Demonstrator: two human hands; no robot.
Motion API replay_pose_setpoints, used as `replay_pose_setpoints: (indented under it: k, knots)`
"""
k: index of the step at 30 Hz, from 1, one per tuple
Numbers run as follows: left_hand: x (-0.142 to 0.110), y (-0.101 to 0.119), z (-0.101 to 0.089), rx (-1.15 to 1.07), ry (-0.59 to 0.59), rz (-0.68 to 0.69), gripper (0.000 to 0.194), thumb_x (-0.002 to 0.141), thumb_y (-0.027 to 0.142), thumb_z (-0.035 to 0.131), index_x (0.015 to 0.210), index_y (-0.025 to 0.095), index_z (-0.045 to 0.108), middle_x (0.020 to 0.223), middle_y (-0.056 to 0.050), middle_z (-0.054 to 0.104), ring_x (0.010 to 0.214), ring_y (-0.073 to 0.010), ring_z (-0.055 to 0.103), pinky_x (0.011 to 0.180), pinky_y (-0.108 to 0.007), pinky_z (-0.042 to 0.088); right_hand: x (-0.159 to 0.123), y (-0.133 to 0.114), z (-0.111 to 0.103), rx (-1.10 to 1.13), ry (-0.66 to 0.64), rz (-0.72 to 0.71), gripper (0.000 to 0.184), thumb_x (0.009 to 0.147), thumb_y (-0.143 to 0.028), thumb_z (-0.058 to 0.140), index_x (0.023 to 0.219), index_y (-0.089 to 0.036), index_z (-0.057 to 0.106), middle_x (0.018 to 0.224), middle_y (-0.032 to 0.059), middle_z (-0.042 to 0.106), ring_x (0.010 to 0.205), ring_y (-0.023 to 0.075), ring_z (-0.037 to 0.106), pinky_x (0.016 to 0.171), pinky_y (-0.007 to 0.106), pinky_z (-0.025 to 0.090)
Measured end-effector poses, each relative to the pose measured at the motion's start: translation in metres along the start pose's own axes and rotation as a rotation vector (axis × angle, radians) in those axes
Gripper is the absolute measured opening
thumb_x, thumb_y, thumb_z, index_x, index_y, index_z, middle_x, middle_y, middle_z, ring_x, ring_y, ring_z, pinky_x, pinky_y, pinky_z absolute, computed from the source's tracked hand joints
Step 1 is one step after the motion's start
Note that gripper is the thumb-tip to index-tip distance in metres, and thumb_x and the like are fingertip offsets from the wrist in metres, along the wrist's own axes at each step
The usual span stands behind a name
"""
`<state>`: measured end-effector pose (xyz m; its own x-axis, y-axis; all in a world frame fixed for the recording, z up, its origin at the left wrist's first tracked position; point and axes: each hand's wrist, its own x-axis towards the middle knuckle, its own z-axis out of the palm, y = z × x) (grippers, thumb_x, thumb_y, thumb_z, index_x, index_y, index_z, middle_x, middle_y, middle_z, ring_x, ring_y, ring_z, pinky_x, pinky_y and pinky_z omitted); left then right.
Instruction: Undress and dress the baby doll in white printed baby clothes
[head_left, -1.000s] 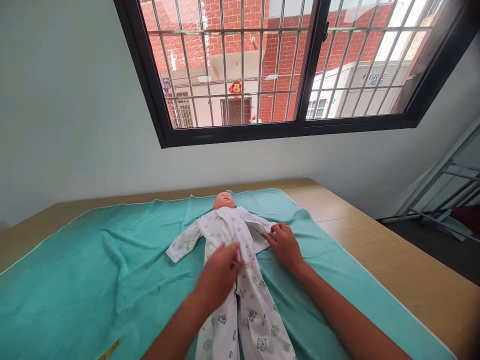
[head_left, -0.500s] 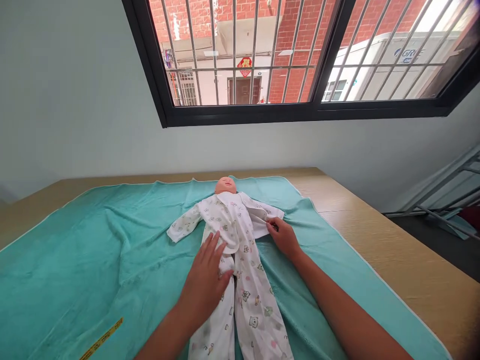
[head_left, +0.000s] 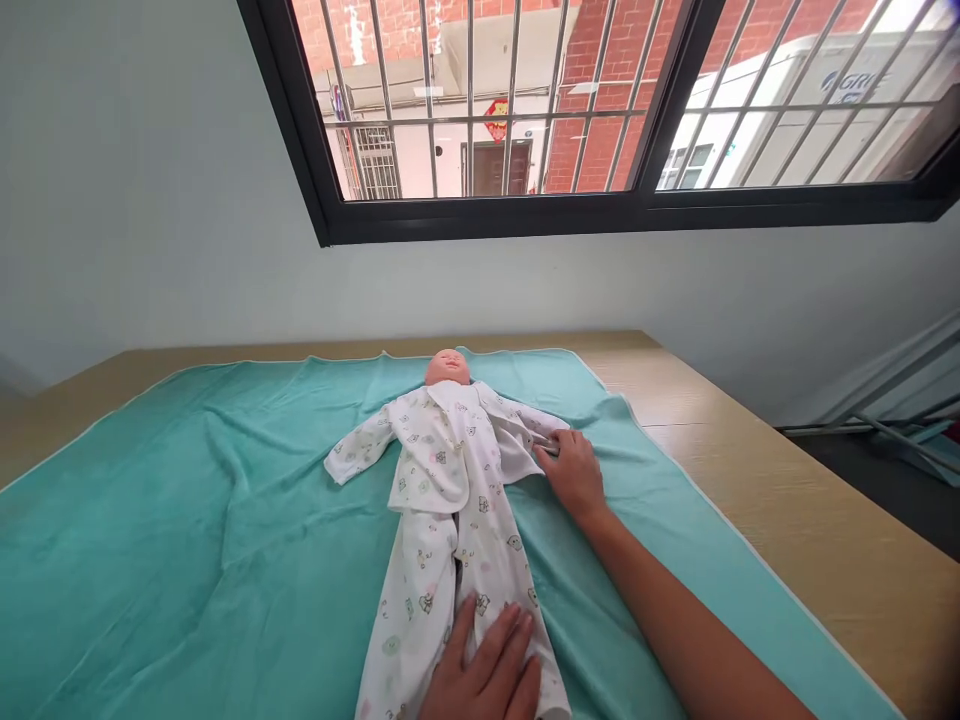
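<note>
A baby doll [head_left: 448, 367] lies on its back on a turquoise blanket [head_left: 285, 560], its head toward the wall. It wears a white printed baby shirt [head_left: 431, 450] and matching long trousers [head_left: 416, 590]. The shirt's left side in view lies flat; the right front is folded back near the sleeve. My right hand [head_left: 576, 470] has its fingers closed on the cuff end of the right-hand sleeve [head_left: 536, 415]. My left hand [head_left: 491, 670] lies on the trouser legs near the bottom edge, fingers stretched out and holding nothing.
Wooden tabletop [head_left: 712, 450] shows around the blanket at the back and right. A pale wall [head_left: 480, 285] with a black-framed barred window [head_left: 480, 215] stands behind the table. Metal rails [head_left: 900, 430] are on the far right, beyond the table edge.
My left hand has moved down from the shirt's lower front onto the trouser legs. The shirt front now lies flatter. My right hand stays at the sleeve end, shifted slightly.
</note>
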<state>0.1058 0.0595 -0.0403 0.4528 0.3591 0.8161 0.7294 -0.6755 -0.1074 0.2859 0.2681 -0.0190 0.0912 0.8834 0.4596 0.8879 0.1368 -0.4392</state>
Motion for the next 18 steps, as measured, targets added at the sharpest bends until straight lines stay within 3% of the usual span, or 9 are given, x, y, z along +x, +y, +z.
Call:
replay_pose_setpoints:
  k: [2, 5, 7, 9, 11, 14, 18]
  knots:
    - [0.010, -0.004, 0.002, -0.011, 0.036, 0.003, 0.025, 0.091, 0.018, 0.045, 0.074, 0.019, 0.064, 0.100, -0.003, 0.074, 0.108, -0.0199, 0.062, 0.117, -0.052, 0.020, 0.000, 0.001, -0.001, -0.089, 0.018, 0.020, 0.030, 0.083, -0.039, 0.059, 0.104, -0.018, 0.057, 0.104, 0.0104, 0.059, 0.096, 0.0247, 0.053, 0.077, 0.032, 0.040]
    - [0.024, -0.006, 0.004, -0.086, 0.103, -0.002, 0.033, 0.094, 0.019, 0.040, 0.066, 0.020, 0.058, 0.075, 0.002, 0.072, 0.082, -0.0150, 0.065, 0.117, -0.049, 0.019, 0.000, 0.000, -0.004, -0.073, 0.005, 0.033, 0.032, 0.084, -0.042, 0.058, 0.106, -0.019, 0.057, 0.103, 0.0096, 0.060, 0.093, 0.0237, 0.055, 0.072, 0.030, 0.038]
    - [0.033, -0.008, 0.000, -0.134, 0.065, -0.040, 0.034, 0.096, 0.027, 0.039, 0.069, 0.020, 0.058, 0.065, 0.003, 0.066, 0.067, -0.0124, 0.061, 0.112, -0.044, 0.028, 0.000, -0.002, -0.008, 0.018, -0.091, 0.000, 0.027, 0.087, -0.045, 0.053, 0.095, -0.020, 0.060, 0.090, 0.0061, 0.063, 0.081, 0.0206, 0.057, 0.066, 0.028, 0.036]
    - [0.044, -0.014, -0.009, -0.170, -0.051, -0.100, 0.030, 0.094, 0.035, 0.042, 0.076, 0.021, 0.061, 0.068, 0.002, 0.067, 0.064, -0.0132, 0.059, 0.098, -0.039, 0.043, -0.001, -0.006, -0.011, 0.111, -0.200, -0.046, 0.030, 0.090, -0.047, 0.047, 0.082, -0.022, 0.061, 0.077, 0.0030, 0.063, 0.070, 0.0177, 0.056, 0.062, 0.027, 0.033]
    - [0.060, -0.024, -0.019, -0.194, -0.181, -0.138, 0.019, 0.090, 0.033, 0.048, 0.087, 0.022, 0.063, 0.081, -0.001, 0.070, 0.074, -0.0164, 0.062, 0.086, -0.037, 0.048, -0.003, -0.009, -0.012, 0.153, -0.244, -0.075, 0.030, 0.090, -0.046, 0.047, 0.078, -0.022, 0.060, 0.072, 0.0023, 0.062, 0.065, 0.0167, 0.054, 0.060, 0.027, 0.032]
    - [0.087, -0.045, -0.024, -0.189, -0.374, -0.158, 0.017, 0.088, 0.021, 0.049, 0.099, 0.022, 0.063, 0.108, -0.004, 0.069, 0.106, -0.0216, 0.061, 0.097, -0.043, 0.045, -0.004, -0.013, -0.010, 0.179, -0.218, -0.117, 0.019, 0.084, -0.037, 0.054, 0.077, -0.021, 0.060, 0.074, 0.0026, 0.061, 0.068, 0.0165, 0.053, 0.062, 0.026, 0.033]
    - [0.110, -0.072, -0.002, -0.092, -0.507, -0.229, 0.028, 0.090, 0.025, 0.052, 0.116, 0.019, 0.059, 0.137, -0.010, 0.055, 0.132, -0.0266, 0.044, 0.110, -0.052, 0.035, 0.000, -0.008, -0.006, 0.407, -0.188, -0.082, 0.019, 0.082, -0.034, 0.051, 0.071, -0.020, 0.055, 0.075, 0.0016, 0.058, 0.070, 0.0163, 0.051, 0.066, 0.027, 0.037]
